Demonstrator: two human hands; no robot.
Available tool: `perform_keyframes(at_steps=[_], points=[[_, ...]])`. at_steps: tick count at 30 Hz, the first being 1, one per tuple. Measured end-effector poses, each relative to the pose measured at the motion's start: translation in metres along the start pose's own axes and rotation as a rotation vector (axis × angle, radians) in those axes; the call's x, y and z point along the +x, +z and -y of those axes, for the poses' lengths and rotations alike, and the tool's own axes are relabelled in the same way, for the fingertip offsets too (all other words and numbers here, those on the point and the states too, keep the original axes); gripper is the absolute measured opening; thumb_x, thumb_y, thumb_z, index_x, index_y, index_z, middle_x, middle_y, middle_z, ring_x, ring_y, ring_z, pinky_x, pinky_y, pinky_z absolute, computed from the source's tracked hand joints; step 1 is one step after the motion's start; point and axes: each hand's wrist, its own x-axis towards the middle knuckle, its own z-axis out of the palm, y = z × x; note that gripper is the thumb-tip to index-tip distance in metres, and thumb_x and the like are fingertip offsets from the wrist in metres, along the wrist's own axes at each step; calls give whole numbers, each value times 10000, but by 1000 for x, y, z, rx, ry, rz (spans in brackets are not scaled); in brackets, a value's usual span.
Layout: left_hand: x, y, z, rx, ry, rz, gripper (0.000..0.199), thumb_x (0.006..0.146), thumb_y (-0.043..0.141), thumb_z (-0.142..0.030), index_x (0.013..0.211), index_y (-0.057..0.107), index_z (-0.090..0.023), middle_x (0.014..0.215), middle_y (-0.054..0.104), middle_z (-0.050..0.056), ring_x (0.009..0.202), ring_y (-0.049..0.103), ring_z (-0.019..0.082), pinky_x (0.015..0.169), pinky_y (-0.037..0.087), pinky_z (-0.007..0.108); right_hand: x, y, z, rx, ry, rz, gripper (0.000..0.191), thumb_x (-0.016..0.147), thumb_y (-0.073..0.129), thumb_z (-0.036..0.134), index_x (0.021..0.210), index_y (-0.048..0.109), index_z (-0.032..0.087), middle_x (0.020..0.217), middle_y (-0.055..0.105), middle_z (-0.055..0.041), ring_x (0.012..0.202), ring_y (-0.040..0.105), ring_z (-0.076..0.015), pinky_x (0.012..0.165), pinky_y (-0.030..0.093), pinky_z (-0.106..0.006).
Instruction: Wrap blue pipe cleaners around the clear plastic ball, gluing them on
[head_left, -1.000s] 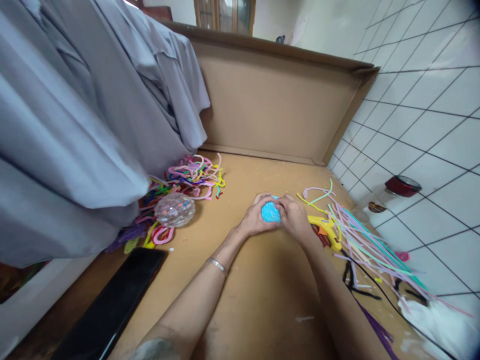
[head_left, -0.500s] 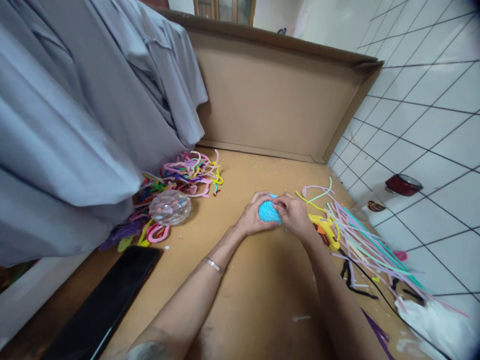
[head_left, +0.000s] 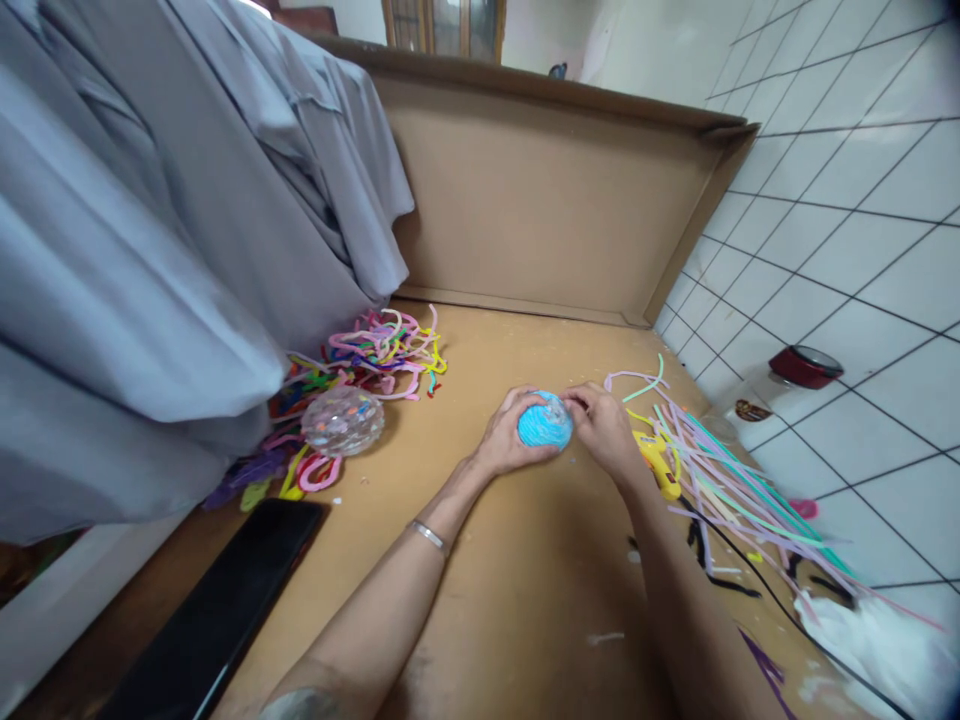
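A light blue, ridged round ball (head_left: pixel 544 424) with a greyish patch near its top right is in the middle of the table. My left hand (head_left: pixel 510 436) wraps round its left side, thumb and fingers pressed to it. At the ball's right edge, my right hand (head_left: pixel 600 425) has its thumb and index finger pinched together; what they hold, if anything, is too small to tell. A yellow glue gun (head_left: pixel 658 467) lies just right of my right wrist, partly hidden by the arm.
Colourful pipe cleaners (head_left: pixel 390 350) and a clear faceted bowl (head_left: pixel 343 420) are at left, a black phone (head_left: pixel 217 610) nearer. Long pastel strips (head_left: pixel 735 480), a black cord and a red-lidded jar (head_left: pixel 799 370) are at right. Cardboard (head_left: pixel 540 190) stands behind; grey cloth (head_left: pixel 150 250) hangs left.
My right hand has shifted right, from over the ball's top to its edge, uncovering more of the ball and its greyish patch. My left hand still holds the ball.
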Motion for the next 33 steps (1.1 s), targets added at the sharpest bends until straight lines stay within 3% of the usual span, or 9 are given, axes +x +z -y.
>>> perform_keyframes(at_steps=[3,9,33], points=[[0,0,0,1,9,-5,674,555,851,-360,1150,558,-241,1309,492,102,1233,513,280,1050,441,461,1,1,-3,-61,45,-16,294,876,423,181,976,699,167,968,683,-110,935,603,-222,848,455,-344],[0,2,1,-24,36,-14,667,564,844,-369,1146,554,-215,1292,494,125,1229,512,292,1048,437,482,0,15,-9,-100,102,109,352,896,408,182,1154,643,135,1111,676,-144,1029,596,-233,913,438,-350],[-1,2,2,-38,56,-36,659,554,841,-309,1135,543,-224,1254,493,104,1221,505,278,1040,436,481,1,15,-4,-45,98,141,383,886,402,188,1147,680,153,1126,700,-118,1076,616,-219,951,448,-343]])
